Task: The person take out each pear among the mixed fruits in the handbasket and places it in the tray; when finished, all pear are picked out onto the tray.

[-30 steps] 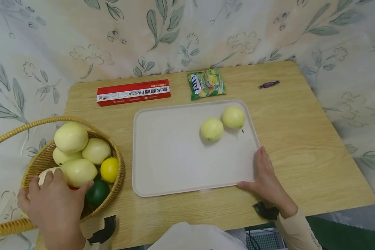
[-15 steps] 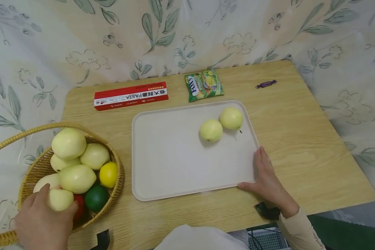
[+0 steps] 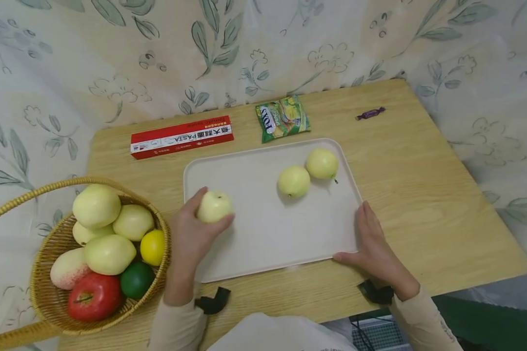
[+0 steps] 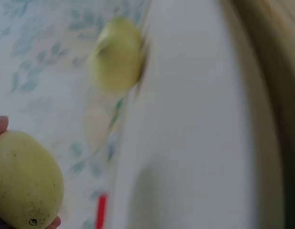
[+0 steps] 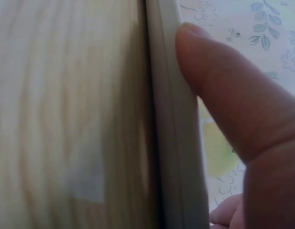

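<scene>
1. Over the tray (image 3: 263,239), gripping a pale fruit (image 3: 214,205) in the left hand (image 3: 191,233), fingers and thumb curled round it; probably not set down yet, though hard to confirm from the blurred left wrist view.
2. Apparently done: placing two like fruits (image 3: 293,181) at the tray's far right.
3. Count as left, in the basket (image 3: 44,258), more pale fruits (image 3: 97,205) and an apple (image 3: 94,297), among others.
4. Touching the tray's near right corner with the right hand (image 3: 373,246), fingers straight, not clenched.

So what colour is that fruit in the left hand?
Pale yellow-green with small dark specks; the fruit shows best in the left wrist view.
</scene>
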Available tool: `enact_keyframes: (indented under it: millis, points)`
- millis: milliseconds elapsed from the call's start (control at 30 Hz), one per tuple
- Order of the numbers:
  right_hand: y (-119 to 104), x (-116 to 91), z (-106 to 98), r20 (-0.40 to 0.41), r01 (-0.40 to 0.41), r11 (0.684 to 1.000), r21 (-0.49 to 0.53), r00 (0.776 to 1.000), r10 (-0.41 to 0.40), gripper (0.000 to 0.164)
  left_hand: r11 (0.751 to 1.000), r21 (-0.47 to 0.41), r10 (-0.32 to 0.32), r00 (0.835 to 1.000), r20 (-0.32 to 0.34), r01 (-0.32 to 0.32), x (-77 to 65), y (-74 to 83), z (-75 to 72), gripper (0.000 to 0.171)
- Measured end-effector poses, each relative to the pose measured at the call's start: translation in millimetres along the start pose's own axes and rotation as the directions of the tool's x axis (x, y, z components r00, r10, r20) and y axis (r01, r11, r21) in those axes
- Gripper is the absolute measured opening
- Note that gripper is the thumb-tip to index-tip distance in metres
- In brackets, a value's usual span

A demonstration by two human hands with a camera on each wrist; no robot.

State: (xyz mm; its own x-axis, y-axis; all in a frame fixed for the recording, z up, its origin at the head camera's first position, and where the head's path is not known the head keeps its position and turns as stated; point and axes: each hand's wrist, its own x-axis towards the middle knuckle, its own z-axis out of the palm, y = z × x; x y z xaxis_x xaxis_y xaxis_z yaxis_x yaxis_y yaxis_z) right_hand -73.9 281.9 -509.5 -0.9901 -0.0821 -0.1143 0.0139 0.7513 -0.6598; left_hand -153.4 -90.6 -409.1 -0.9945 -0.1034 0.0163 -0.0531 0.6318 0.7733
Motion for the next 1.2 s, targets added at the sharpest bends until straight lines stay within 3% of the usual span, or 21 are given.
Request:
enact_keyframes:
  millis: [100, 300, 467, 633, 733, 800, 867, 900, 967, 1000, 1067, 1133, 1200]
  points:
    - [-1, 4, 0, 0.012, 0.009, 1.000, 0.000, 1.000, -0.009, 0.136, 0.999, -0.042, -0.027, 0.990, 0.135, 0.033, 23.3, 5.0, 38.2, 0.076]
    - [-1, 10, 3, 0.024, 0.030, 1.000, 0.007, 0.999, -0.030, 0.138, 0.995, -0.070, -0.059, 0.970, 0.238, 0.077, 52.7, 4.1, 80.0, 0.074]
    - [0, 11, 2, 0.004, 0.052, 0.999, 0.006, 0.999, -0.052, 0.136, 0.995, -0.071, -0.044, 0.966, 0.254, 0.064, 65.8, 1.7, 94.5, 0.078]
    - [2, 8, 4, -0.014, 0.040, 0.999, 0.001, 0.999, -0.040, 0.136, 0.996, -0.051, -0.058, 0.959, 0.277, 0.075, 69.1, 5.9, 91.3, 0.089]
    - [4, 5, 6, -0.019, 0.021, 1.000, 0.003, 1.000, -0.021, 0.135, 0.997, -0.048, -0.051, 0.964, 0.261, 0.066, 60.3, 9.8, 73.3, 0.093]
    - [6, 4, 6, -0.025, 0.021, 1.000, 0.003, 0.999, -0.021, 0.135, 0.999, -0.048, -0.015, 0.981, 0.191, 0.025, 47.9, 9.9, 50.8, 0.090]
    - [7, 2, 7, -0.034, 0.026, 1.000, 0.003, 0.999, -0.026, 0.135, 0.998, -0.025, 0.051, 0.996, 0.071, -0.050, 31.1, 6.3, 21.1, 0.082]
    - [8, 2, 7, -0.036, 0.030, 1.000, 0.004, 0.999, -0.030, 0.134, 0.995, -0.009, 0.096, 0.995, -0.014, -0.096, 22.2, 2.2, 4.9, 0.077]
    - [8, 3, 7, -0.037, 0.035, 0.999, 0.000, 0.999, -0.035, 0.134, 0.991, 0.055, 0.133, 0.977, -0.170, -0.125, 4.2, -8.8, -28.6, 0.069]
    - [8, 3, 8, -0.037, 0.037, 0.999, 0.000, 0.999, -0.037, 0.134, 0.990, 0.093, 0.130, 0.962, -0.240, -0.111, -4.3, -15.2, -44.8, 0.066]
    - [9, 3, 8, -0.035, 0.040, 0.999, -0.001, 0.999, -0.040, 0.134, 0.984, 0.174, 0.082, 0.944, -0.320, -0.027, -19.0, -30.2, -73.0, 0.065]
    - [9, 3, 8, -0.038, 0.042, 0.999, -0.010, 0.998, -0.042, 0.134, 0.958, 0.260, -0.037, 0.949, -0.312, 0.123, -29.7, -44.6, -94.1, 0.069]
    - [9, 2, 7, -0.040, 0.042, 0.999, -0.015, 0.998, -0.042, 0.134, 0.905, 0.353, -0.142, 0.951, -0.274, 0.237, -36.7, -58.8, -105.7, 0.071]
